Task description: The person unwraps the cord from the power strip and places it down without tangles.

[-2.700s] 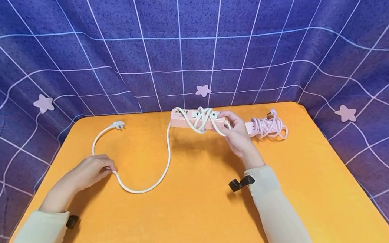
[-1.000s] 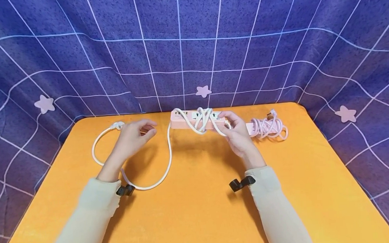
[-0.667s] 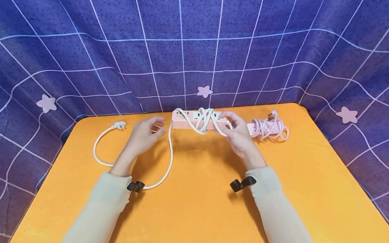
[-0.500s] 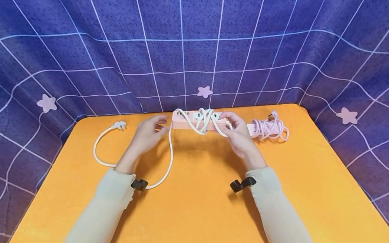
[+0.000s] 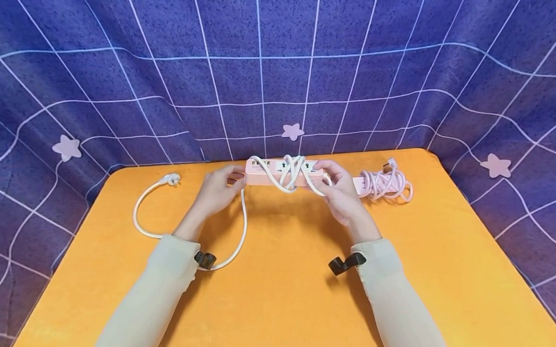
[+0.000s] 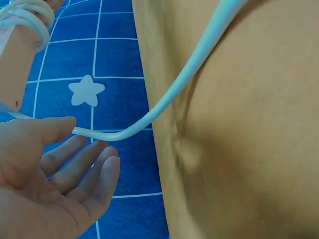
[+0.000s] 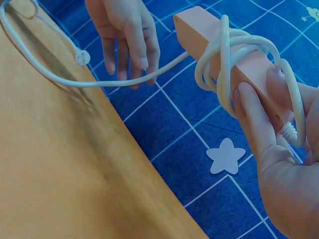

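Note:
A pink power strip (image 5: 265,177) with white sockets is held above the back of the table. Its white cord (image 5: 244,218) is wound several times around the body, and the rest hangs from the left end in a loop down to the tabletop. My right hand (image 5: 340,193) grips the strip's right end, thumb and fingers on opposite sides. At the left end is my left hand (image 5: 217,190), fingers loosely spread; in the left wrist view the cord (image 6: 169,97) passes by its thumb tip and fingers without a firm grip. The white plug (image 5: 169,179) lies at the back left.
Behind my right hand lies a second pink power strip (image 5: 358,185), wrapped in its pink cord (image 5: 379,182). An orange cloth covers the table (image 5: 286,300). A blue grid-patterned curtain (image 5: 234,80) with star shapes rises behind and at both sides.
My left hand has let go of the cord at the left and moved right and away from me to the strip's left end. The right hand keeps its grip.

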The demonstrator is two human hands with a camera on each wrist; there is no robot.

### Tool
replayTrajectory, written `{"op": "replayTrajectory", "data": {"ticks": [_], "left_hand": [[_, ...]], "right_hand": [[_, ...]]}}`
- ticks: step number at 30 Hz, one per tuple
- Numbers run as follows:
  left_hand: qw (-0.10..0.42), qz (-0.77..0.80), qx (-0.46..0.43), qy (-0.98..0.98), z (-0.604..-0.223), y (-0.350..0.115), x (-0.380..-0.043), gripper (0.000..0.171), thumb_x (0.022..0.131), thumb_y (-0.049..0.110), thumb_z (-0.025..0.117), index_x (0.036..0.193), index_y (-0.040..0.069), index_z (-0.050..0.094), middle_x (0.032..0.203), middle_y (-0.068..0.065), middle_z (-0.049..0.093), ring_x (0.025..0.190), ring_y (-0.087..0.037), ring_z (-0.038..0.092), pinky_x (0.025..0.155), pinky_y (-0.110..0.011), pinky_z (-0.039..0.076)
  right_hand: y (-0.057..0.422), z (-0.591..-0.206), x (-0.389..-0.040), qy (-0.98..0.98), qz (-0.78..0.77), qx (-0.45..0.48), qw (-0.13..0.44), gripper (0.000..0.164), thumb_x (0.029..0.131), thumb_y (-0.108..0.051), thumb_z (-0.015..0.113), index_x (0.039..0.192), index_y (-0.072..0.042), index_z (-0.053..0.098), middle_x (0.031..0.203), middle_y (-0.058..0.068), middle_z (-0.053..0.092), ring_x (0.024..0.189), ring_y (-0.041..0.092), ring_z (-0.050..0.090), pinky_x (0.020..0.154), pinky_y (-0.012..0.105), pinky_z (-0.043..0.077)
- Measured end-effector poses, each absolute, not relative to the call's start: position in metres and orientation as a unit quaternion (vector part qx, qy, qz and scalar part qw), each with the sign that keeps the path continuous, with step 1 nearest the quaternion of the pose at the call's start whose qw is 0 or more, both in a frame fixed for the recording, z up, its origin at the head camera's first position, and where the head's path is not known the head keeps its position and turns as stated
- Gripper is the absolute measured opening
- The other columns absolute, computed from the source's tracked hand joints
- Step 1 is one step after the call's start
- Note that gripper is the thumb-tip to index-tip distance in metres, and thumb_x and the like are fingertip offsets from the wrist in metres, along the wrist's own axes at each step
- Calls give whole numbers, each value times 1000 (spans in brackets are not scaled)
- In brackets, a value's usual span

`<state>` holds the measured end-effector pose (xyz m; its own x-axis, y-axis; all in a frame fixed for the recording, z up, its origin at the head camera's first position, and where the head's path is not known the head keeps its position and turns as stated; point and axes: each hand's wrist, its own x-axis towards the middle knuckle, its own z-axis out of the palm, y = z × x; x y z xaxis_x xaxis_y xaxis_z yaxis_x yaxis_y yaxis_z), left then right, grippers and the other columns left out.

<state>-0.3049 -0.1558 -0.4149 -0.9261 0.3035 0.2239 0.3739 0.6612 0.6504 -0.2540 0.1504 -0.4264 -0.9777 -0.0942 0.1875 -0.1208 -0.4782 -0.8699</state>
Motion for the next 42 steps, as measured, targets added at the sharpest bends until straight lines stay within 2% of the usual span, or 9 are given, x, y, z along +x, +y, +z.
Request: {"op": "replayTrajectory", "data": {"ticks": [7, 15, 24, 31, 38, 42], "left_hand": [[47, -371, -173, -911, -418, -155, -308, 26, 106, 16, 65, 128, 4, 71, 119, -14, 78, 109, -33, 74, 99, -46, 56], [57, -370, -168, -912, -421, -156, -313, 24, 107, 19, 64, 124, 5, 73, 115, -13, 79, 107, -32, 73, 97, -46, 56], [87, -366, -159, -913, -415, -155, -311, 22, 107, 21, 65, 117, 4, 76, 109, -12, 79, 101, -31, 73, 92, -45, 56], [112, -380, -152, -906, -411, -158, -312, 22, 107, 21, 66, 118, 4, 76, 110, -13, 79, 99, -31, 74, 92, -45, 56], [131, -392, -146, -899, -404, -163, -311, 22, 107, 24, 66, 115, 6, 76, 107, -11, 80, 96, -27, 74, 89, -41, 56], [146, -395, -150, -895, -398, -168, -309, 20, 107, 23, 67, 115, 6, 76, 105, -10, 80, 93, -26, 75, 86, -39, 56]], "right_hand": [[150, -426, -255, -514, 851, 103, 8, 44, 95, 23, 54, 105, -17, 69, 126, 6, 56, 99, 15, 67, 88, 30, 63], [151, -427, -254, -514, 852, 102, 8, 44, 97, 22, 53, 104, -18, 69, 124, 4, 57, 101, 15, 65, 88, 27, 62], [152, -426, -254, -513, 852, 107, 8, 45, 94, 24, 54, 104, -17, 69, 127, 5, 55, 99, 15, 66, 87, 28, 63], [152, -426, -254, -510, 853, 115, 8, 46, 94, 25, 53, 104, -17, 69, 126, 6, 57, 98, 16, 66, 88, 32, 63], [152, -426, -254, -511, 852, 111, 9, 44, 94, 24, 54, 104, -16, 69, 125, 5, 57, 99, 14, 66, 86, 28, 63], [151, -425, -255, -508, 853, 116, 8, 42, 95, 24, 54, 105, -15, 68, 121, 7, 57, 97, 17, 69, 87, 31, 63]]}}
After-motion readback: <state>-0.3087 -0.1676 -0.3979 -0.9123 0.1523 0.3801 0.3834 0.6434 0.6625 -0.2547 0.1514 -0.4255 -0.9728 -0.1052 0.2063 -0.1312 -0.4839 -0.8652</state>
